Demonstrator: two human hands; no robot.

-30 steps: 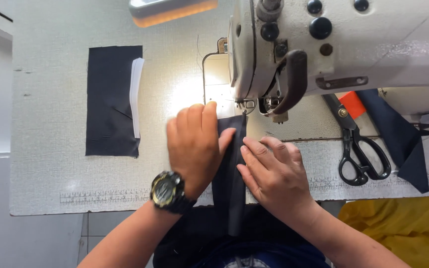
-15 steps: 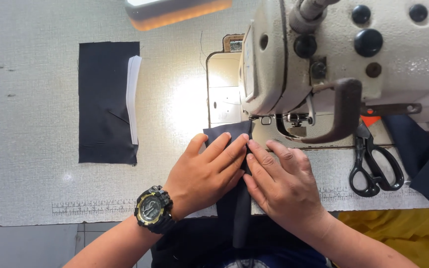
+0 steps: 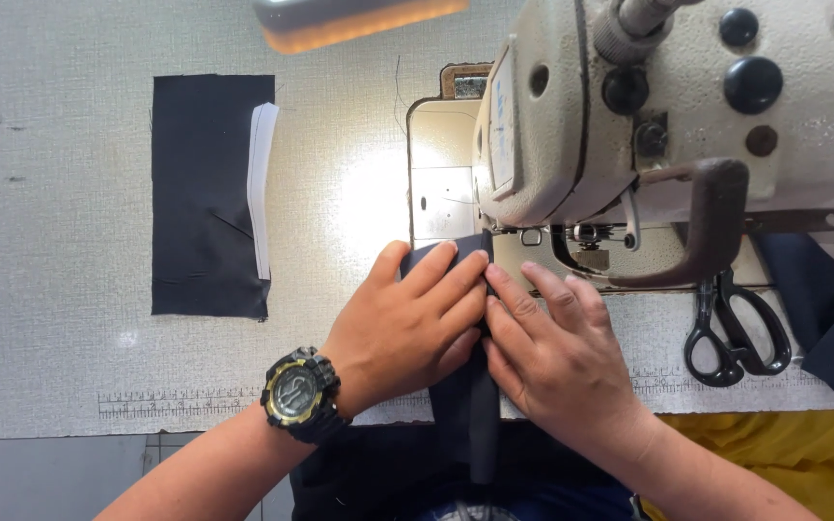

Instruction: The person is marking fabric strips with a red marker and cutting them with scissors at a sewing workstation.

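A narrow strip of dark navy fabric [image 3: 470,405] runs from the table's near edge up to the sewing machine's presser foot [image 3: 586,246]. My left hand [image 3: 407,318], with a black and gold watch on its wrist, lies flat on the strip, fingers pointing right toward the needle. My right hand [image 3: 557,352] presses flat on the strip beside it, and the fingertips of both hands meet. The fabric's far end peeks out above my left fingers. The machine head hides the needle.
A cream sewing machine [image 3: 687,125] fills the upper right. Black scissors [image 3: 731,333] lie right of my right hand, with another dark fabric piece [image 3: 818,304] beyond. A dark fabric rectangle with a white strip [image 3: 209,193] lies at left. A lamp [image 3: 359,21] glows above.
The view has closed in on the machine. Both hands have slid the strip forward toward the presser foot, and my left fingers now point right instead of up.
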